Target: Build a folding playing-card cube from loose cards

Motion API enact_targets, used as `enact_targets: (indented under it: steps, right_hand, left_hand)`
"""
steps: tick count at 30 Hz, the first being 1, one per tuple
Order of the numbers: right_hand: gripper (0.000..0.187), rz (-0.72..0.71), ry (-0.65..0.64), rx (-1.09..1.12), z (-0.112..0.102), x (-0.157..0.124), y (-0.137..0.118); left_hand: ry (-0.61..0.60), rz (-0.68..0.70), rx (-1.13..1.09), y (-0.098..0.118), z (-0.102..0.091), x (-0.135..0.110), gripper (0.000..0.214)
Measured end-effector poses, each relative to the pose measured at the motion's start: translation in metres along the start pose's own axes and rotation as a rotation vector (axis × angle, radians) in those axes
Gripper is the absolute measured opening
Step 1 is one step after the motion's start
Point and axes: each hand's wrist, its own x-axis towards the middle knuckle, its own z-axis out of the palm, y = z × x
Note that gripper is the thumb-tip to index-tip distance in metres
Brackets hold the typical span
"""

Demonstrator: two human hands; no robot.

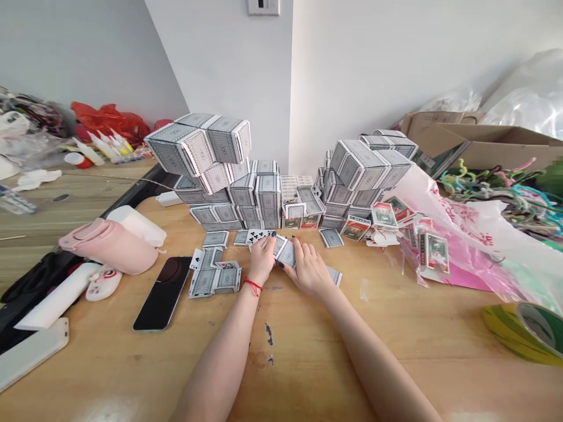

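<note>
Between my two hands are grey-backed playing cards (285, 252), partly covered by my fingers. My left hand (263, 261), with a red string on its wrist, grips their left side. On the right side my right hand (310, 266) is closed around them, thumb in front. Face-up club cards (257, 236) show just behind my left fingers. Another grey card (335, 275) sticks out beside my right hand. Folded card pieces (204, 275) lie to the left. Behind stand blocks built of cards, a left stack (257, 196) and a right stack (352, 187).
A black phone (162, 293), a pink bottle (112, 246) and a white mouse (104, 283) lie left. Red and green card boxes (385, 217) stand right, near a plastic bag (457, 228). Yellow-green tape (505, 328) and a cardboard box (497, 140) are further right.
</note>
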Motion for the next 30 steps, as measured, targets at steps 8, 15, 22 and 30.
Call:
enact_targets:
  steps: [8,15,22,30]
  right_hand:
    - [0.082,-0.041,0.095,0.133,-0.013,0.005,0.014]
    - [0.071,0.066,-0.033,0.051,-0.021,0.007,0.021]
    - [0.071,0.032,-0.019,0.041,-0.019,0.007,0.021]
    - [0.043,0.125,-0.096,0.6,-0.059,0.007,0.022]
  left_hand:
    - [0.085,-0.038,-0.122,-0.001,-0.001,0.003,0.038]
    - [0.119,0.016,-0.143,0.0,-0.006,0.006,0.039]
    - [0.081,0.001,-0.174,0.003,-0.002,0.003,0.037]
    - [-0.185,-0.126,-0.549,0.031,-0.012,-0.002,0.074]
